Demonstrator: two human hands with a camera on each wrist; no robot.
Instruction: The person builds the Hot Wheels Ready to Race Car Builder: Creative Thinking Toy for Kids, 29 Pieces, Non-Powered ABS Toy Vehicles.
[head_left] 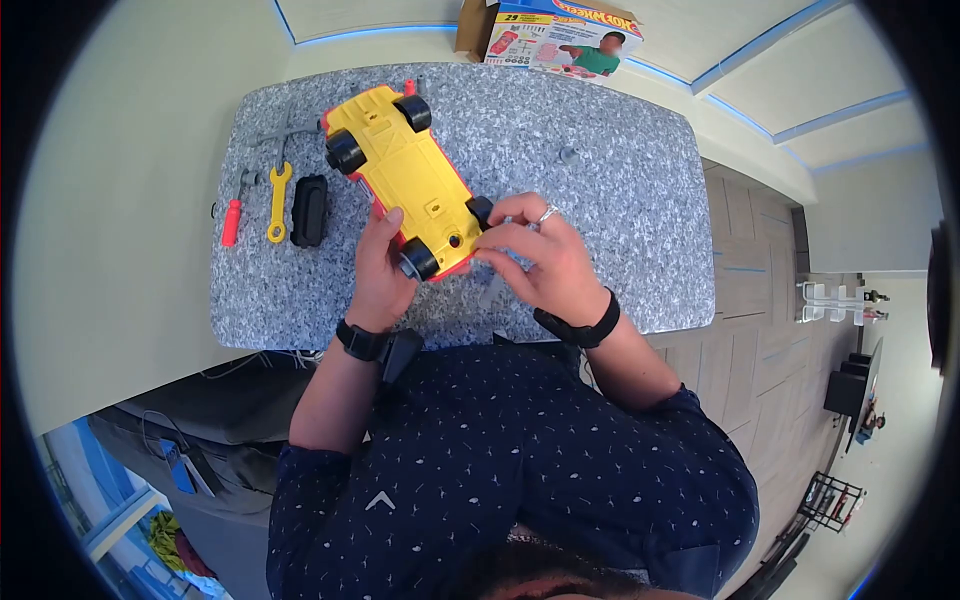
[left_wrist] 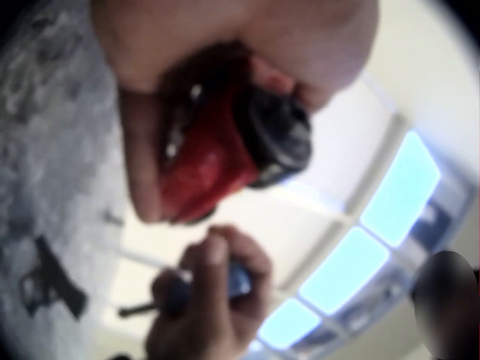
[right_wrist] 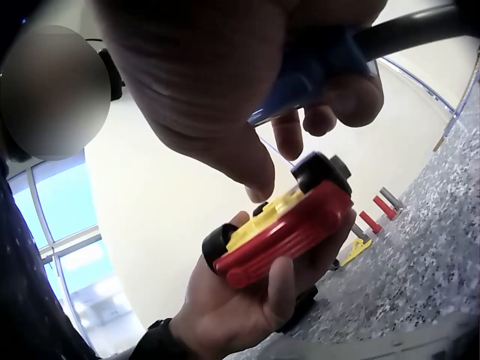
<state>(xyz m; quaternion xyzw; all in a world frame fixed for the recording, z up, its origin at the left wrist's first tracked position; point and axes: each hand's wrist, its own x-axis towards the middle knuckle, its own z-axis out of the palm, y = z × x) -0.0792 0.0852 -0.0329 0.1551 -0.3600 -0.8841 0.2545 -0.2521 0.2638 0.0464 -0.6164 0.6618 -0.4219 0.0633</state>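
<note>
A toy car [head_left: 410,165] is held upside down, its yellow underside up and its red body below, with black wheels at the corners. My left hand [head_left: 385,270] grips it near one end, thumb along the edge and fingers under the red body [right_wrist: 289,240]. Close to a wheel at that same end, my right hand [head_left: 545,260] has its fingertips at the car's edge. In the right wrist view a blue-handled tool [right_wrist: 315,71] with a dark shaft lies in the curled fingers of that hand. The head view hides this tool behind the hand.
On the speckled table [head_left: 620,220] at left lie a yellow wrench [head_left: 278,205], a red-handled tool [head_left: 232,220], a grey cross-shaped piece [head_left: 290,133] and a black part [head_left: 309,210]. A red peg [head_left: 409,87] stands beyond the car. A toy box [head_left: 560,40] sits behind the table.
</note>
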